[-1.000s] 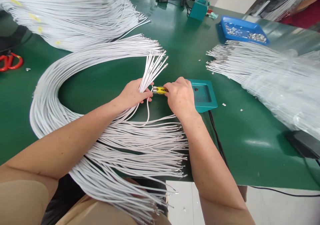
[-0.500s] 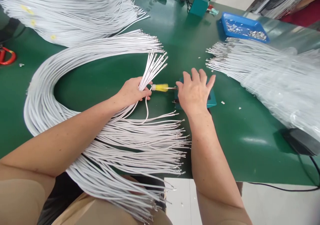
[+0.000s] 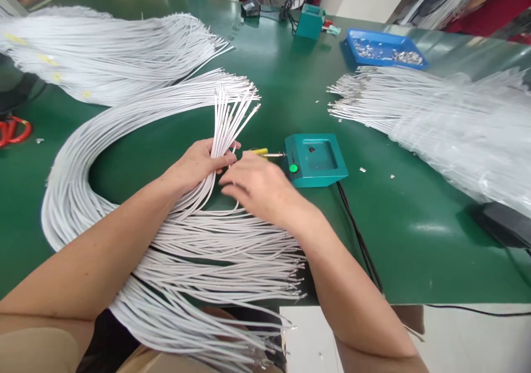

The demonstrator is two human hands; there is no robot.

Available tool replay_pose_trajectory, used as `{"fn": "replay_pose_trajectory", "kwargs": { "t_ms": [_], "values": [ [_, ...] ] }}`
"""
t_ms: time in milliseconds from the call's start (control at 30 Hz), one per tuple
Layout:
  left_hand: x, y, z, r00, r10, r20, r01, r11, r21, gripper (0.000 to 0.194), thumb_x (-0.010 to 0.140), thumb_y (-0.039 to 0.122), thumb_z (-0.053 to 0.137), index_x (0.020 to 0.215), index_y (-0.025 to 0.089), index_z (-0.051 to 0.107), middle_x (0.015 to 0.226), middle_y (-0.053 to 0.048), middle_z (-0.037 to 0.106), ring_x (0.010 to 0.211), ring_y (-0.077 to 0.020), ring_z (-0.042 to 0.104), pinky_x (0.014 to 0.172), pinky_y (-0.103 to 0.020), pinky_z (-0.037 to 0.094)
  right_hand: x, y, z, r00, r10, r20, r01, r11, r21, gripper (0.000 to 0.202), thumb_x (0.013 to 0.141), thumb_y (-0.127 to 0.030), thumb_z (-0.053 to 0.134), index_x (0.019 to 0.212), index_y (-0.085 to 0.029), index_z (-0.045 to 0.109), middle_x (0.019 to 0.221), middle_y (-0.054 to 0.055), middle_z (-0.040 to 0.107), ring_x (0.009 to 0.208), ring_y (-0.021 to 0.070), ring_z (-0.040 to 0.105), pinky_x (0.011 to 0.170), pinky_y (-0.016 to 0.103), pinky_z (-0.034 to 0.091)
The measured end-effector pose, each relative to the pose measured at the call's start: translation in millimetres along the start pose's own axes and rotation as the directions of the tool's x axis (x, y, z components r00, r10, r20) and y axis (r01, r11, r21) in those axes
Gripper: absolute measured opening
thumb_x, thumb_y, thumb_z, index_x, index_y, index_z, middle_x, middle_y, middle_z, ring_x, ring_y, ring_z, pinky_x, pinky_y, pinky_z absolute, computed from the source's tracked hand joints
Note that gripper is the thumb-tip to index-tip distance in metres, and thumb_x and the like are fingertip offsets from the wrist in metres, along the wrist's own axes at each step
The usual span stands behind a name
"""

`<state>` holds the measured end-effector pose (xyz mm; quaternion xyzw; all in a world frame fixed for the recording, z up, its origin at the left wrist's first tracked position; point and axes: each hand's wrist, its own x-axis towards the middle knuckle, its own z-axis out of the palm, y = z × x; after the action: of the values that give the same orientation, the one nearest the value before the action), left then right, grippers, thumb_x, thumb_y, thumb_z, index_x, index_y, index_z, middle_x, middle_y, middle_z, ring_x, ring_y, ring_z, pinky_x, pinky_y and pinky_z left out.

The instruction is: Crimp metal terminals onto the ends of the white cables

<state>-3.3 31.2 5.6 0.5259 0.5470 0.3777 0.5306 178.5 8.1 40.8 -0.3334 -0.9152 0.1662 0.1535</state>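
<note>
My left hand (image 3: 203, 160) is closed round a fanned bundle of white wires (image 3: 226, 121), their metal-tipped ends pointing up. Right beside it my right hand (image 3: 263, 187) has its fingers closed at a single white wire that leaves the bundle and bends down to the table. The exact grip is partly hidden and slightly blurred. Just past the right hand, a yellow sleeve (image 3: 260, 151) on a thin metal rod sticks out of the left side of a teal box (image 3: 317, 160) with a green button (image 3: 293, 168).
A long curved bundle of white wires (image 3: 68, 179) lies around my left arm, its loose ends fanning toward me. More wires (image 3: 435, 107) lie at right, near a blue tray (image 3: 384, 46) of small metal parts. Orange-handled scissors (image 3: 14, 130) lie at left. Cables run off the front edge.
My right hand has left the top of the teal box and moved left to the wire beside my left hand. The left hand still holds the bundle. The view has shifted.
</note>
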Motion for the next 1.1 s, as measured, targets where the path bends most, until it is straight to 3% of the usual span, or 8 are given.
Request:
{"fn": "replay_pose_trajectory", "kwargs": {
  "t_ms": [133, 367, 467, 567, 633, 733, 867, 1100],
  "values": [
    [0, -1, -1.4, 1.0, -0.028, 0.012, 0.028, 0.998, -0.051, 0.042, 0.065, 0.04, 0.085, 0.098, 0.016, 0.075, 0.085, -0.003, 0.07, 0.063, -0.0116, 0.056, 0.061, -0.025, 0.047, 1, -21, 13, 0.954, 0.055, 0.294, -0.037, 0.997, -0.069, 0.018, 0.091, -0.022, 0.062, 0.081, -0.015, 0.075, 0.082, 0.013, 0.071, 0.091, 0.0256, 0.061, 0.076, 0.036, 0.045],
    [-7, 1, 2.5, 0.997, 0.027, -0.067, -0.028, 0.999, -0.015, 0.048, 0.072, 0.047, 0.08, 0.11, 0.017, 0.076, 0.082, -0.004, 0.072, 0.078, -0.0174, 0.063, 0.076, -0.029, 0.049, -5, -16, 6, 0.889, 0.11, 0.443, -0.239, 0.939, 0.246, 0.02, 0.087, -0.031, 0.064, 0.072, -0.021, 0.073, 0.072, 0.006, 0.07, 0.066, 0.0211, 0.061, 0.056, 0.033, 0.042],
    [-12, 4, 4.4, 0.991, 0.092, -0.094, -0.085, 0.993, 0.077, 0.045, 0.077, 0.045, 0.077, 0.114, 0.019, 0.074, 0.082, -0.004, 0.074, 0.081, -0.0199, 0.067, 0.079, -0.031, 0.05, -4, 5, -4, 0.907, 0.358, 0.221, -0.419, 0.726, 0.545, 0.028, 0.089, -0.035, 0.059, 0.066, -0.02, 0.066, 0.064, 0.002, 0.066, 0.055, 0.014, 0.058, 0.051, 0.028, 0.043],
    [-17, 8, 7.0, 0.997, 0.083, -0.002, -0.083, 0.991, 0.105, 0.033, 0.077, 0.044, 0.077, 0.099, 0.02, 0.076, 0.082, -0.005, 0.076, 0.079, -0.0212, 0.069, 0.078, -0.032, 0.053, 0, 27, -8, 0.754, 0.65, -0.098, -0.318, 0.491, 0.811, 0.023, 0.088, -0.043, 0.063, 0.083, -0.021, 0.064, 0.067, -0.002, 0.063, 0.05, 0.0097, 0.056, 0.046, 0.024, 0.044],
    [-20, 10, 9.3, 0.995, 0.057, 0.078, -0.067, 0.989, 0.133, 0.028, 0.077, 0.044, 0.077, 0.089, 0.019, 0.076, 0.081, -0.006, 0.076, 0.078, -0.0218, 0.07, 0.077, -0.033, 0.054, 2, 35, -7, 0.706, 0.685, -0.177, -0.169, 0.406, 0.898, 0.027, 0.082, -0.046, 0.071, 0.084, -0.021, 0.062, 0.068, -0.003, 0.061, 0.051, 0.0087, 0.056, 0.047, 0.023, 0.047],
    [-22, 12, 12.2, 0.992, 0.064, 0.112, -0.073, 0.994, 0.079, 0.029, 0.08, 0.044, 0.075, 0.092, 0.018, 0.077, 0.091, -0.009, 0.078, 0.087, -0.0227, 0.071, 0.08, -0.033, 0.054, 4, 38, -6, 0.715, 0.673, -0.191, -0.064, 0.334, 0.94, 0.033, 0.078, -0.048, 0.075, 0.07, -0.019, 0.059, 0.06, -0.003, 0.058, 0.051, 0.0077, 0.054, 0.052, 0.023, 0.049],
    [-20, 10, 12.2, 0.995, 0.095, 0.009, -0.094, 0.992, -0.084, 0.031, 0.079, 0.042, 0.077, 0.099, 0.018, 0.076, 0.103, -0.008, 0.076, 0.1, -0.0216, 0.069, 0.085, -0.03, 0.053, 5, 28, -4, 0.731, 0.663, -0.162, -0.076, 0.314, 0.946, 0.033, 0.078, -0.045, 0.074, 0.066, -0.018, 0.06, 0.058, -0.004, 0.058, 0.05, 0.0066, 0.051, 0.051, 0.023, 0.046],
    [-15, 12, 10.9, 0.994, 0.103, 0.028, -0.098, 0.985, -0.143, 0.031, 0.07, 0.034, 0.084, 0.081, 0.017, 0.061, 0.08, -0.001, 0.069, 0.077, -0.0155, 0.068, 0.063, -0.024, 0.051, 10, 17, 6, 0.839, 0.533, -0.114, -0.094, 0.347, 0.933, 0.021, 0.075, -0.036, 0.077, 0.072, -0.017, 0.068, 0.066, -0.003, 0.064, 0.055, 0.0061, 0.052, 0.053, 0.022, 0.042]
  ]
}}
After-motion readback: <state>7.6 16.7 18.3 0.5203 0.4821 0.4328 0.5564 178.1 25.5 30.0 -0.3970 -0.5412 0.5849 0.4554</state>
